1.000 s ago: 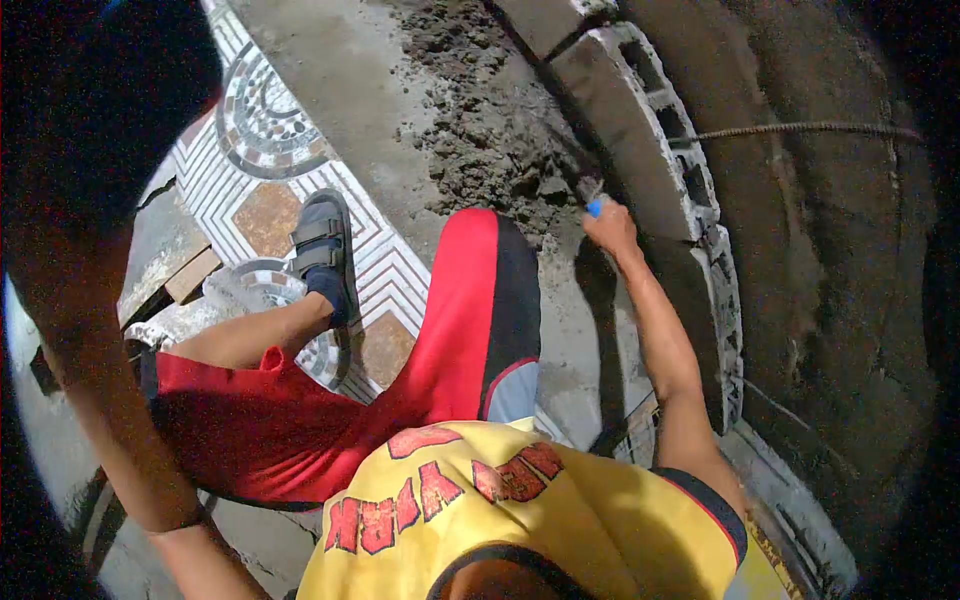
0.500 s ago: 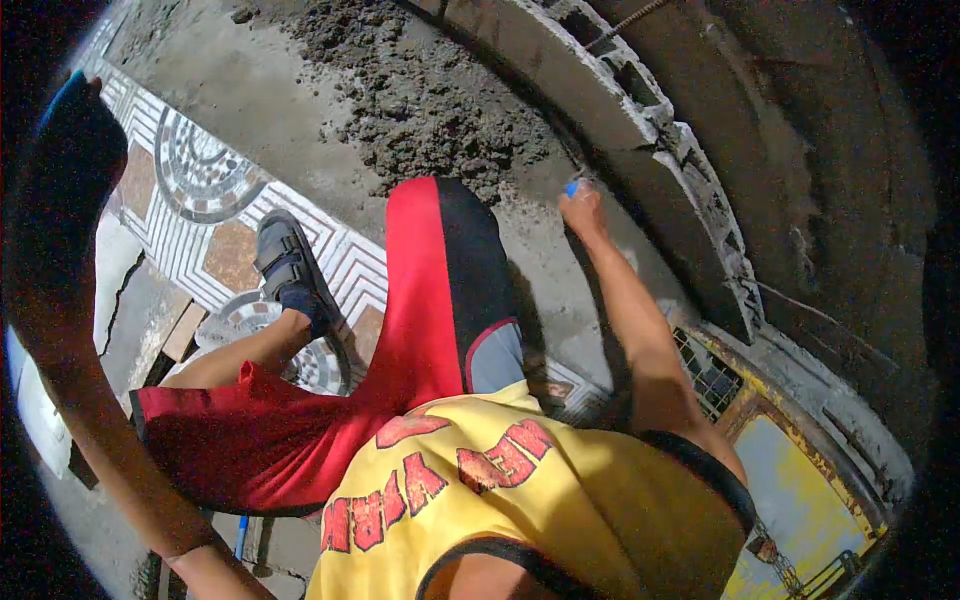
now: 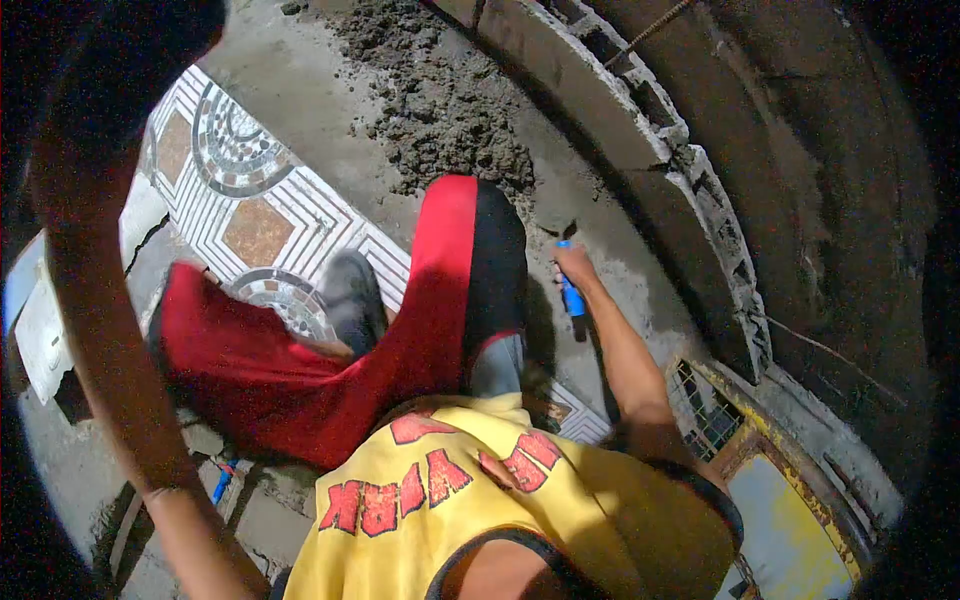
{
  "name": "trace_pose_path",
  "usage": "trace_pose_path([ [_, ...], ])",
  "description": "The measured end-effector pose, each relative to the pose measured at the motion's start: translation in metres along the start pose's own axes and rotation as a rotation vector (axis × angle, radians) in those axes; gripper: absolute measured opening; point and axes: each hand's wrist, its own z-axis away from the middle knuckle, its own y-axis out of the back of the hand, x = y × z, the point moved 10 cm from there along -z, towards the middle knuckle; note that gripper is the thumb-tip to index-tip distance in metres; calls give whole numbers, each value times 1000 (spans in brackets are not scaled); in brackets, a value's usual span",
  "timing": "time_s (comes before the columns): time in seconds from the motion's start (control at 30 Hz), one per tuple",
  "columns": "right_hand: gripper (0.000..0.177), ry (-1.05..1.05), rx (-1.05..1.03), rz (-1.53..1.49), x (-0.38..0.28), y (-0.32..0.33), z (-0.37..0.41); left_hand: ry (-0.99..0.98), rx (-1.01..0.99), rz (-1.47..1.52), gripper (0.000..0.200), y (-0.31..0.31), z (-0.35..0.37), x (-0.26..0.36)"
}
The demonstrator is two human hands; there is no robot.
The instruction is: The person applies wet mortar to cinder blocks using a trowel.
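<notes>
My right hand (image 3: 575, 263) is closed around the blue handle of a trowel (image 3: 572, 298), low over the grey floor beside my knee. Little of its metal end shows, as a dark sliver just past my fingers. Beyond it a heap of wet mortar (image 3: 460, 130) spreads across the floor. My left arm reaches up along the left side of the view. At the top left my left hand (image 3: 165, 40) is a dark shape in deep shadow, and its fingers cannot be made out.
Patterned tiles (image 3: 255, 232) run diagonally under my sandalled foot (image 3: 352, 300). On the right stands a low hollow-block wall (image 3: 590, 90) with a rebar rod (image 3: 650, 30) at its top. A rusty yellow metal frame (image 3: 800, 480) is at the lower right, and a blue-and-red object (image 3: 222, 482) lies lower left.
My right hand has drawn back toward me, and the trowel's blue handle now shows. My left arm has shifted up and right. My left knee and foot have moved right.
</notes>
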Motion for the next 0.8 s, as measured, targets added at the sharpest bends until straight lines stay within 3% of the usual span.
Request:
trace_pose_path([
  [0.07,30,-97,-197,-438,-41,-43,6,45,22,83,40,-11,-12,-38],
  [0.1,29,148,-66,-439,-88,-45,-9,88,42,132,40,-21,-14,-69],
  [0.2,18,270,-284,-633,-188,-59,-49,248,105,278,39,-56,-28,-171],
  [0.23,16,127,-349,-726,-199,-50,-15,300,128,303,39,-61,-27,-197],
  [0.3,15,189,-371,-696,-210,-43,-9,462,207,310,36,-58,-23,-242],
  [0.33,16,342,-122,-477,-218,-22,-10,469,219,309,36,-60,-32,-246],
  [0.37,18,487,124,-246,-227,-4,-1,381,117,243,36,-70,-48,-235],
  [0.4,26,664,458,249,-241,8,21,292,13,177,36,-81,-59,-229],
  [0.43,26,650,451,251,-234,3,23,248,32,76,30,-85,-64,-231],
  [0.5,34,588,434,438,-212,-6,14,268,-352,-124,31,-109,-65,-282],
  [0.53,51,493,326,455,-193,-7,18,321,-413,-404,34,-113,-55,-321],
  [0.57,45,405,363,445,-168,-5,26,370,-466,-689,45,-118,-44,-359],
  [0.6,43,320,398,433,-144,-6,37,330,-581,-761,39,-133,-26,-367],
  [0.63,46,515,460,508,-142,-15,60,297,-694,-832,34,-149,-2,-376],
  [0.67,48,469,310,500,-119,-35,61,144,-708,-786,30,-166,20,-396],
  [0.7,48,453,306,502,-114,-44,65,-7,-725,-734,27,-184,42,-406],
  [0.77,49,490,78,528,-114,-90,72,202,-1003,-920,23,-201,80,-424],
  [0.8,49,486,87,527,-122,-92,68,254,-1063,-926,23,-212,93,-480],
])
